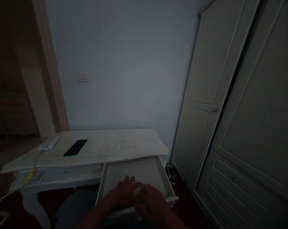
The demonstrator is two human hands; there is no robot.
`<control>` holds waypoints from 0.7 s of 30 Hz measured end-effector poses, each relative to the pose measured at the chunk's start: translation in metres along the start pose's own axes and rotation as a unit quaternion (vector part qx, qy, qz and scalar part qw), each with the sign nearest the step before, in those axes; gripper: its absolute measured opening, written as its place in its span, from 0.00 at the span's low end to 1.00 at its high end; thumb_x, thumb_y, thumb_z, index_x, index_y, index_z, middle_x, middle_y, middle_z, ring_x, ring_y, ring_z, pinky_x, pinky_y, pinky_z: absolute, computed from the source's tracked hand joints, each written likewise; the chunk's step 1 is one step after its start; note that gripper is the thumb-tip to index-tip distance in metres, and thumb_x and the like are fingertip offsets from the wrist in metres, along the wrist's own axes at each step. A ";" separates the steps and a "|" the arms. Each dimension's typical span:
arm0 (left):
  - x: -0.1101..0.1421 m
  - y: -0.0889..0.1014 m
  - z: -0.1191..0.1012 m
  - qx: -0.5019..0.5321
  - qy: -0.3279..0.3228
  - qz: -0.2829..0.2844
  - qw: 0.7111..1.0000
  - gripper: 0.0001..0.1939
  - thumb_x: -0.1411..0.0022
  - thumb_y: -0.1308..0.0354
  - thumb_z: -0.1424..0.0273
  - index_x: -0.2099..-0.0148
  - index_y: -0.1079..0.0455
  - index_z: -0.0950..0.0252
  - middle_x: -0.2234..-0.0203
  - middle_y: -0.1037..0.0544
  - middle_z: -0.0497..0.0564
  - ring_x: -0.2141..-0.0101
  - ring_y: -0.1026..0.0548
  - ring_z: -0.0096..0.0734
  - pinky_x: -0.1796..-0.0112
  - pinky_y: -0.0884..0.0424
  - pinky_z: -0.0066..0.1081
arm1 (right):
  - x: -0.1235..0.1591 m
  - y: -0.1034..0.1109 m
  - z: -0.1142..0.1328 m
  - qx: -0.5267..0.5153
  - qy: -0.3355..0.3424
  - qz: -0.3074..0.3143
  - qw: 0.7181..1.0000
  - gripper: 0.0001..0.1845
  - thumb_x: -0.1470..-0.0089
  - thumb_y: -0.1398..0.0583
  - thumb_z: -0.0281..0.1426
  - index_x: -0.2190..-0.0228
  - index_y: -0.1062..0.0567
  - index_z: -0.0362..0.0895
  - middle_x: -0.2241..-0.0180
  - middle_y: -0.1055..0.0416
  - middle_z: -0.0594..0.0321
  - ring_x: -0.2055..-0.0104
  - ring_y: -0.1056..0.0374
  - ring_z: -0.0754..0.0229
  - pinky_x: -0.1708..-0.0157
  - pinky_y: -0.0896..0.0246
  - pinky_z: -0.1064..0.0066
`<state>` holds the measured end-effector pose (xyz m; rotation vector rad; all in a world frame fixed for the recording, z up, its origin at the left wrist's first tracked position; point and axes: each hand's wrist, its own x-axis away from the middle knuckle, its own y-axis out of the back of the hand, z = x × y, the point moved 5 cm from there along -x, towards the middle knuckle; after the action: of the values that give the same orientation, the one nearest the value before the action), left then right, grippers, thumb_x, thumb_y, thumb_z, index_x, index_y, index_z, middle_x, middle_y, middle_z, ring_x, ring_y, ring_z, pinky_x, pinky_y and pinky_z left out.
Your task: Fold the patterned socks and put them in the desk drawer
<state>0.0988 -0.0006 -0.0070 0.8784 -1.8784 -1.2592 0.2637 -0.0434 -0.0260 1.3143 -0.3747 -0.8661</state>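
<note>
Both of my hands are together over the front of a pulled-out white drawer [134, 171]. Between them shows a small, pale, crumpled piece [137, 191], like a tissue or cloth; dim light hides its exact kind. My left hand [126, 191] is closed at its left side, fingers bent. From the right, my right hand [152, 202] wraps round the same piece, and a pale bit shows below its fingers. The drawer's floor behind my hands is bare. My wrists cross over the drawer's front edge.
The white desk [115, 140] carries a black phone [75, 148] and a white power strip [49, 143] with a cable. Two tiny dark specks lie on its top. A pale wardrobe [206, 79] stands at right, with a shoe [171, 173] on the floor beside the desk.
</note>
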 end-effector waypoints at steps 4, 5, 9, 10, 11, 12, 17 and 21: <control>-0.012 0.009 0.024 -0.056 0.055 -0.017 0.997 0.31 0.45 0.33 0.63 0.38 0.27 0.53 0.42 0.25 0.60 0.42 0.28 0.63 0.48 0.27 0.58 | -0.002 -0.014 0.010 0.060 0.035 -0.018 0.997 0.28 0.37 0.38 0.54 0.44 0.27 0.50 0.44 0.26 0.54 0.45 0.32 0.45 0.49 0.32 0.57; -0.012 0.012 0.032 -0.071 0.072 -0.031 0.994 0.30 0.44 0.34 0.65 0.38 0.27 0.55 0.40 0.26 0.62 0.39 0.30 0.66 0.46 0.30 0.63 | -0.004 -0.016 0.011 0.071 0.039 -0.016 0.997 0.28 0.37 0.38 0.55 0.47 0.26 0.49 0.46 0.26 0.54 0.45 0.31 0.45 0.50 0.32 0.57; -0.007 0.011 0.041 -0.104 0.094 -0.064 0.988 0.38 0.40 0.36 0.64 0.29 0.37 0.61 0.32 0.35 0.72 0.33 0.42 0.79 0.43 0.44 0.80 | -0.005 -0.023 0.009 0.111 0.038 0.011 0.993 0.29 0.37 0.41 0.60 0.57 0.23 0.47 0.55 0.23 0.55 0.52 0.28 0.46 0.57 0.30 0.59; -0.005 0.005 0.036 -0.100 0.075 -0.055 0.991 0.43 0.42 0.34 0.62 0.26 0.40 0.59 0.30 0.37 0.70 0.32 0.42 0.80 0.43 0.42 0.79 | -0.005 -0.025 0.008 0.118 0.040 0.014 0.992 0.29 0.37 0.41 0.59 0.56 0.23 0.47 0.55 0.23 0.55 0.53 0.28 0.46 0.58 0.30 0.59; -0.004 -0.002 0.030 -0.094 0.047 -0.044 0.994 0.45 0.42 0.32 0.59 0.25 0.42 0.55 0.29 0.38 0.66 0.32 0.42 0.77 0.41 0.41 0.76 | -0.005 -0.027 0.008 0.124 0.043 0.013 0.991 0.28 0.37 0.40 0.59 0.55 0.23 0.47 0.55 0.22 0.55 0.53 0.27 0.46 0.58 0.30 0.60; -0.003 -0.008 0.023 -0.086 0.014 -0.032 0.996 0.44 0.42 0.32 0.56 0.26 0.41 0.50 0.28 0.37 0.60 0.31 0.41 0.72 0.39 0.39 0.71 | -0.005 -0.028 0.008 0.128 0.046 0.011 0.991 0.28 0.37 0.40 0.58 0.54 0.24 0.47 0.55 0.22 0.55 0.53 0.27 0.46 0.59 0.30 0.60; -0.006 -0.008 0.022 -0.067 -0.049 -0.040 0.996 0.25 0.40 0.34 0.65 0.40 0.25 0.47 0.35 0.26 0.50 0.33 0.35 0.54 0.35 0.38 0.55 | -0.005 -0.028 0.009 0.147 0.034 -0.004 0.988 0.29 0.36 0.43 0.60 0.56 0.24 0.47 0.60 0.21 0.57 0.58 0.26 0.48 0.61 0.32 0.62; -0.010 0.022 0.057 -0.048 0.018 -0.125 0.991 0.22 0.43 0.40 0.76 0.47 0.22 0.56 0.43 0.22 0.59 0.43 0.25 0.55 0.47 0.26 0.54 | -0.005 -0.030 0.009 0.157 0.045 -0.002 0.987 0.29 0.36 0.43 0.61 0.60 0.24 0.47 0.62 0.22 0.58 0.59 0.26 0.51 0.63 0.34 0.65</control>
<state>0.0532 0.0410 -0.0041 1.1023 -1.7035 -1.4596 0.2442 -0.0463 -0.0508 1.6402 -0.4501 -0.7691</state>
